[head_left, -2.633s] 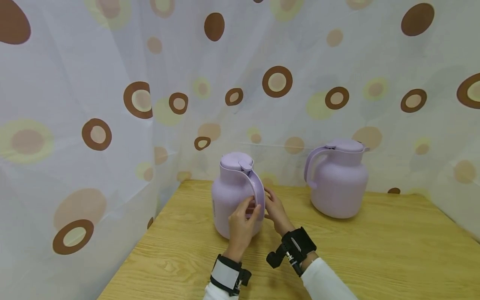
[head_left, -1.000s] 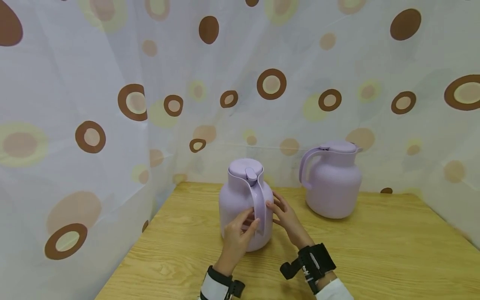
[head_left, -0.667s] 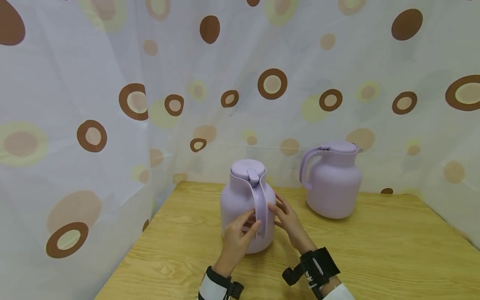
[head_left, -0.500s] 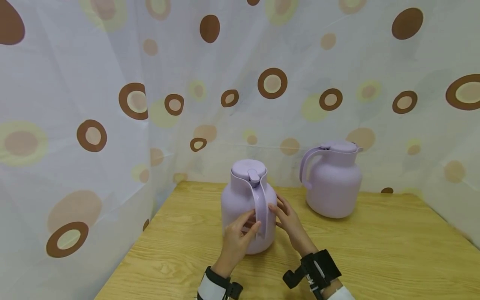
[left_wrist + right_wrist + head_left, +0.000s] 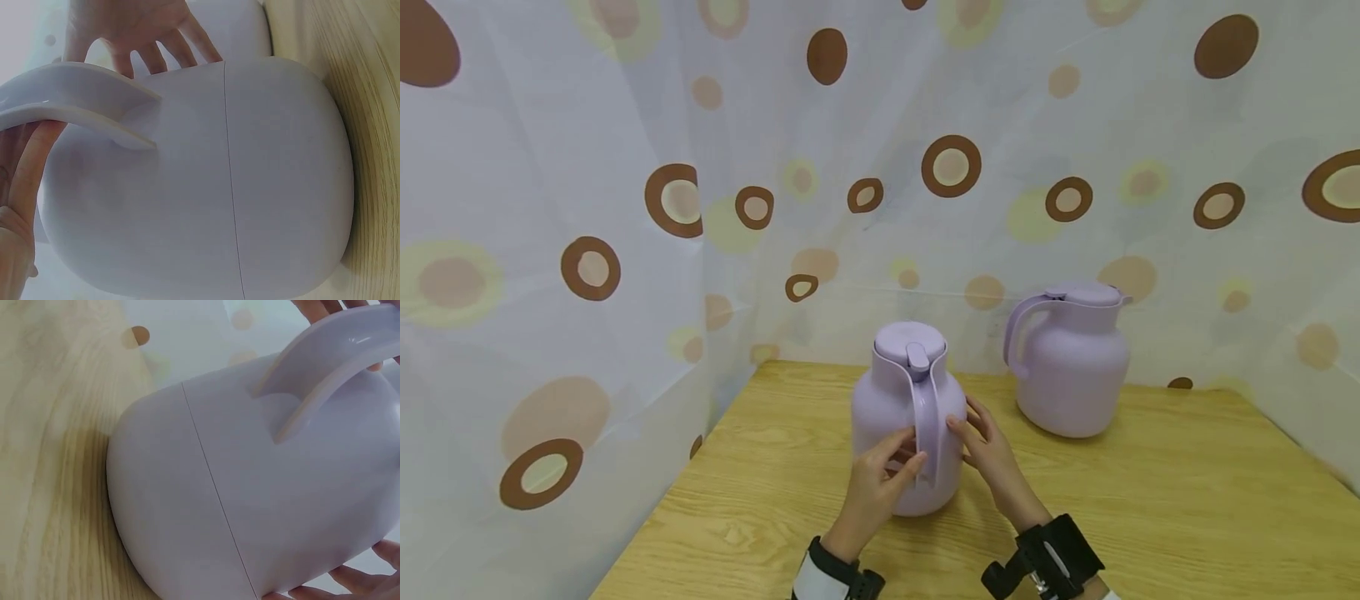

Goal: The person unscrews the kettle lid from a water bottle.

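Head view: pinching jug (image 5: 880, 408) handle (image 5: 928, 417) with left hand (image 5: 875, 481), touching jug with spread right hand (image 5: 990, 452); overpushed, could tip toward left table edge (image 5: 724, 437).

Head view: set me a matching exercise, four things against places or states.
1. Left grip, a bare hand
2. Right grip
3. Lilac rounded jug, spout visible
4. White sheet with brown spots

A. Behind the yellow wood-grain table
B. Against the body of the nearer lilac jug
C. On the nearer jug's handle
D. Standing untouched, rear right

1-C; 2-B; 3-D; 4-A
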Available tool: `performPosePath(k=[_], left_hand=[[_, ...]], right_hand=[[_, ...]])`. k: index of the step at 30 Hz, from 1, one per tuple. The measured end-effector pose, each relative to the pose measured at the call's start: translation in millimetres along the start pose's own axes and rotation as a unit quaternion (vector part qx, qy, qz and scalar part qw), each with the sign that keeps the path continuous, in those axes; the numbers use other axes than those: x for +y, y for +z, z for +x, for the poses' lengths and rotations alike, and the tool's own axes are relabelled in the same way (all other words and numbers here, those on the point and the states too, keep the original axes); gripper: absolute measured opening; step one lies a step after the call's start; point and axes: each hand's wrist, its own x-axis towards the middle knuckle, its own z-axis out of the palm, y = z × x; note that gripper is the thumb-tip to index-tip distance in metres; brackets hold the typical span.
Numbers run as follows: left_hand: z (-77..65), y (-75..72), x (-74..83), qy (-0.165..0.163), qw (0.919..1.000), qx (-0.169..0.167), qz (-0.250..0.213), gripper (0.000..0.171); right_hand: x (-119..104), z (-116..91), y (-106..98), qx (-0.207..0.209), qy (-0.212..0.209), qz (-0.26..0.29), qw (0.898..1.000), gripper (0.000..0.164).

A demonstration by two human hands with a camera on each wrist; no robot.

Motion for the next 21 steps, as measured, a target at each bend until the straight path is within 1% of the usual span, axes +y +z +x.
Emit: performPosePath(k=[1,4,7,8,11,15,21], left_hand=[[-0.1,-0.1,1.7,-0.005,1.0,-0.002,-0.004,0.027],[-0.2,-1.6,9.1,-0.011,0.9998,-0.01,-0.012,0.027],[-0.1,-4.4,20.4,-0.013,0.9997,-0.013,-0.014,0.026],[-0.2,-5.5,24.1,-0.012,0.9997,-0.014,-0.014,0.026],[-0.7,-8.2,31.9,-0.01,0.9997,-0.018,-0.015,0.026],[-2.0,-11.1,34.0,0.002,0.9993,-0.026,-0.026,0.025],[-5.1,-14.8,33.2,0.023,0.9987,-0.029,-0.035,0.023]], right_hand=[[-13,-10,1,-0.008,-0.015,0.008,1.0,0.06],[-16,-17,0,0.0,-0.014,0.01,1.0,0.06],[-14,-21,1,0.016,-0.015,0.001,1.0,0.059],[-3,-15,1,0.029,0.0,-0.008,1.0,0.057],[-2,-20,2,0.037,-0.009,-0.003,0.999,0.058],[-7,-28,5,0.035,-0.012,0.006,0.999,0.062],[-19,-41,9,0.031,0.004,0.008,0.999,0.061]])
